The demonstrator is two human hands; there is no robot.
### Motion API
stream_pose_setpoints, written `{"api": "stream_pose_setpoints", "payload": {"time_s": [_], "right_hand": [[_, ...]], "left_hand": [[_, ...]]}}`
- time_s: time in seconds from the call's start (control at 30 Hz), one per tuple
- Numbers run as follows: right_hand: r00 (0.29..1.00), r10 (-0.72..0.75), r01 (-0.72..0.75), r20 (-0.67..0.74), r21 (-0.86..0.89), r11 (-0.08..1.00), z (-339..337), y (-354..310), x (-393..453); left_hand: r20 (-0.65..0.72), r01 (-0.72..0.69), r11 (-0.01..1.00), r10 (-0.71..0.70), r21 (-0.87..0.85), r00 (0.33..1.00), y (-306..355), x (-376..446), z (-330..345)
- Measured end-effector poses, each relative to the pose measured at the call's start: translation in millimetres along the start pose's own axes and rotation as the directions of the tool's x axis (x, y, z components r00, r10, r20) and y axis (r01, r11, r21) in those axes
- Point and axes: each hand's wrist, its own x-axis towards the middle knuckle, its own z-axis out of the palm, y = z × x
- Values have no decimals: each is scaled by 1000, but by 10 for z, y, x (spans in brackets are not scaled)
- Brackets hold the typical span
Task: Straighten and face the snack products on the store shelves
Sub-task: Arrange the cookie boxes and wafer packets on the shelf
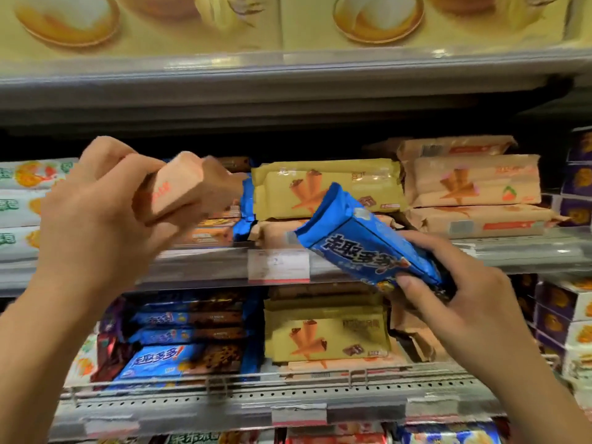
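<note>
our left hand [93, 216] is curled round a pinkish-tan packet [174, 192], gripping it at its near end so the rest juts toward the middle shelf [198, 267]; it is blurred, so we cannot tell how firmly the fingers close. our right hand [461, 296] is clamped on the lower end of a blue cookie packet [362, 241], thumb on the printed face and fingers wrapped behind, with the packet tilted up and to the left in front of the shelf edge, above a white price tag [278, 264]. both packets look light, and we judge them to be thin film over brittle biscuits: the wrap would be slippery and crinkly, the contents easy to crack, so we would hold each across its broad faces near the middle, not squeeze the crimped ends. just beyond the hands, on the middle shelf, lie yellow cone-snack packs [326, 190] stacked flat, with peach-coloured cone packs [474, 184] piled unevenly to their right. on the lower shelf [288, 395] more blue cookie packs [179, 341] sit stacked at left, some askew, beside another yellow pack [323, 334]. far left are white and green packs [22, 200], far right purple boxes [576, 206], and above, large yellow boxes [288, 24].
</note>
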Motion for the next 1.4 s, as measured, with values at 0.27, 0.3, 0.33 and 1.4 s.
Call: {"api": "stream_pose_setpoints", "payload": {"time_s": [0.27,0.3,0.33,1.4], "right_hand": [[994,-96,90,-46,-109,990,383,-706,211],[992,-123,118,-23,-149,982,455,-786,277],[989,-150,148,4,-190,971,526,-864,353],[838,-314,493,447,-370,788,2038,-1408,1765]], "left_hand": [[415,-55,976,140,-211,899,-674,-500,-89],[426,-57,967,162,-250,890,-776,-590,-59],[437,-45,959,169,-280,883,-863,-667,-33],[182,-76,923,155,-378,971,-1139,-1024,386]]}}
